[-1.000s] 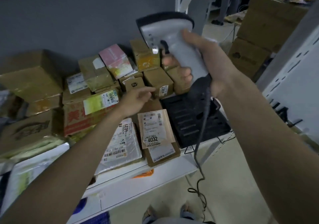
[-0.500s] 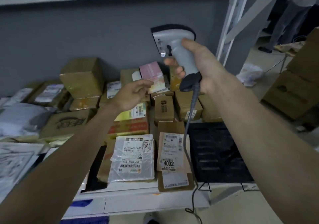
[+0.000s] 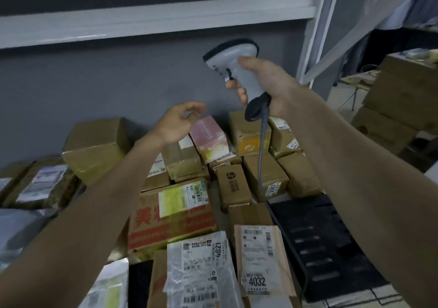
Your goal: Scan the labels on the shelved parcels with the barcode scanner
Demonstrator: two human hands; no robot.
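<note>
My right hand (image 3: 265, 84) grips the handle of a grey barcode scanner (image 3: 233, 62), held up in front of the grey wall with its head tipped left; its cable (image 3: 262, 156) hangs down over the parcels. My left hand (image 3: 179, 123) hovers with loosely curled fingers just above a pink parcel (image 3: 209, 138) at the back of the shelf, holding nothing. Several brown boxes fill the shelf. A parcel labelled 4032 (image 3: 257, 260) and a bagged parcel labelled 4021 (image 3: 200, 267) lie at the front.
A red-printed carton with a yellow label (image 3: 175, 210) sits mid-shelf. A black tray (image 3: 317, 243) lies at the right. A large taped box (image 3: 97, 148) stands at the back left. The upper shelf beam (image 3: 154, 23) runs overhead. Stacked cartons (image 3: 398, 101) stand off right.
The view has tilted upward. My right hand has kept the scanner raised, and my left hand has lifted toward the pink parcel at the back.
</note>
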